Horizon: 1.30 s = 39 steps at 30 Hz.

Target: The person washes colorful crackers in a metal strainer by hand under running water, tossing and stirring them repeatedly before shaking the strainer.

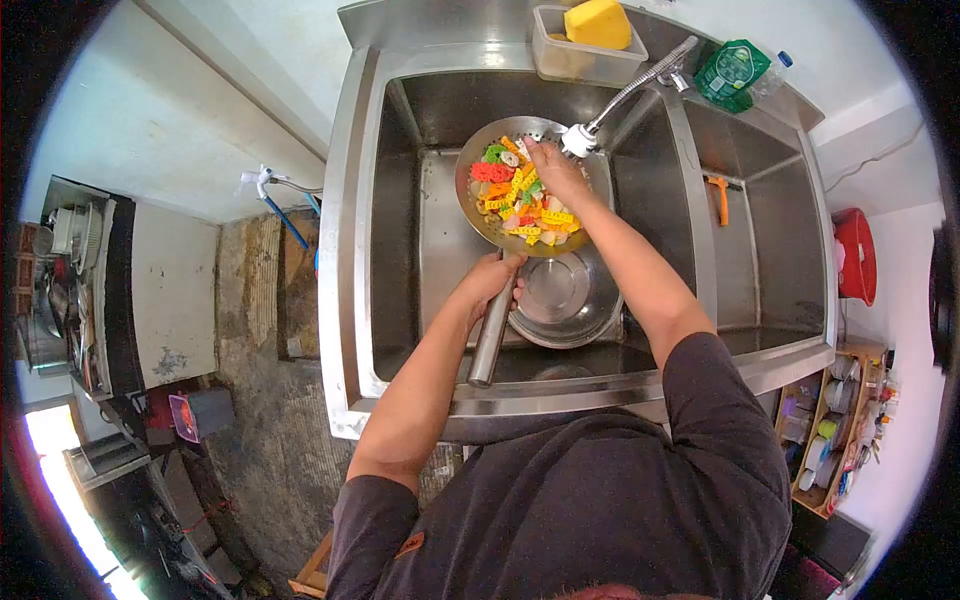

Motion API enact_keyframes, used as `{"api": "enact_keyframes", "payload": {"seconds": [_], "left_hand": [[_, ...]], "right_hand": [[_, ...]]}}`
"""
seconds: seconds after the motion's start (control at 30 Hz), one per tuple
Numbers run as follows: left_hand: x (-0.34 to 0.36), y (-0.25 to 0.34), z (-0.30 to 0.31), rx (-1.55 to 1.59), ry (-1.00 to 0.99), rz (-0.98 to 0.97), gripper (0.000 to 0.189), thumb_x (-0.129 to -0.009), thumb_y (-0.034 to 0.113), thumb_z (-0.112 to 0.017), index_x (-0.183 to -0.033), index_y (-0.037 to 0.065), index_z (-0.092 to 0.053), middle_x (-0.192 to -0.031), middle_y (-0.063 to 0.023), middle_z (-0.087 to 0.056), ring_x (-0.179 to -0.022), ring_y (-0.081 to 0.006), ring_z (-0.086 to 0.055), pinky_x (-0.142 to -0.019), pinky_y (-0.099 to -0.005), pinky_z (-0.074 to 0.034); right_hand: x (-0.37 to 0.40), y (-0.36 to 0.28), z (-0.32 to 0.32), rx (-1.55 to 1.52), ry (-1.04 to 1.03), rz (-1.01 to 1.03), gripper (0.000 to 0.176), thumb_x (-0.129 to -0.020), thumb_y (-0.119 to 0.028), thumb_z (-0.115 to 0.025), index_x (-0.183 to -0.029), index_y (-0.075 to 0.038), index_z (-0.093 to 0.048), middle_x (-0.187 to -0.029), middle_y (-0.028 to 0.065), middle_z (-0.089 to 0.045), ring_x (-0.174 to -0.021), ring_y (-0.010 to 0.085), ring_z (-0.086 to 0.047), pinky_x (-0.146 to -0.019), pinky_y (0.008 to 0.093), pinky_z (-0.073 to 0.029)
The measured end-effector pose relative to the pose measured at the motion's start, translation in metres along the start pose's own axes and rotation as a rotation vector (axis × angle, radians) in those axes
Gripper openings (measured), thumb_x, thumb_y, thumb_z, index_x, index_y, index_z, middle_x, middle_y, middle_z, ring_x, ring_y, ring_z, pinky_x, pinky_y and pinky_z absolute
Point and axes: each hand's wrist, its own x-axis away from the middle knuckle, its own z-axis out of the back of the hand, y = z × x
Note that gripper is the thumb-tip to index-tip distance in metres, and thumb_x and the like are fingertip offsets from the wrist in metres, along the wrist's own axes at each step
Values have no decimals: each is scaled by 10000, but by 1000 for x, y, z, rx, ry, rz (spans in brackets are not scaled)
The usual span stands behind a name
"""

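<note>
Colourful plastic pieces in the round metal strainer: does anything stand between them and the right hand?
Nothing visible does. The right hand rests directly on the colourful plastic pieces in the round perforated metal strainer, beside the white faucet spray head; the left hand grips the strainer's tubular handle.

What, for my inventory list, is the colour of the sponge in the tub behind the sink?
Yellow; the sponge shows best in the head view.
</note>
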Motion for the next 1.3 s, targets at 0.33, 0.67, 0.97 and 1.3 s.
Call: {"api": "enact_keyframes", "payload": {"seconds": [0.33, 0.67, 0.97, 1.3], "left_hand": [[-2, -1, 0, -9, 14, -2, 293, -970, 311, -586, -1078, 52, -498, -724, -25, -569, -528, -121, -551, -446, -313, -496], [0, 1, 1, -2, -10, 9, 278, -970, 293, -577, -1068, 46, -497, -727, -28, -565, -521, -127, -549, -439, -316, -491], [-3, 0, 1, -10, 1, 11, 289, -966, 301, -584, -1077, 46, -503, -724, -26, -565, -520, -128, -551, -438, -322, -491], [-5, -1, 2, -2, -18, 8, 303, -966, 306, -587, -1108, 55, -492, -734, -24, -568, -522, -126, -549, -442, -318, -491]], "right_hand": [[-11, 16, 2, -640, -258, -469, 657, -963, -640, -423, -1296, -91, -564, -806, 52, -614, -659, 150, -544, -639, 316, -479], [-11, 17, -11, -931, 48, -416, 670, -968, -626, -453, -1321, -58, -496, -1005, 47, -612, -796, 150, -534, -723, 357, -469], [-24, 35, -30, -551, 117, -282, 363, -1027, -444, -465, -1148, -163, -660, -918, 66, -649, -734, 165, -541, -729, 340, -468], [-30, 15, -16, -442, 215, -459, 634, -954, -625, -473, -1104, -32, -643, -952, 115, -671, -920, 231, -608, -896, 387, -457]]}}
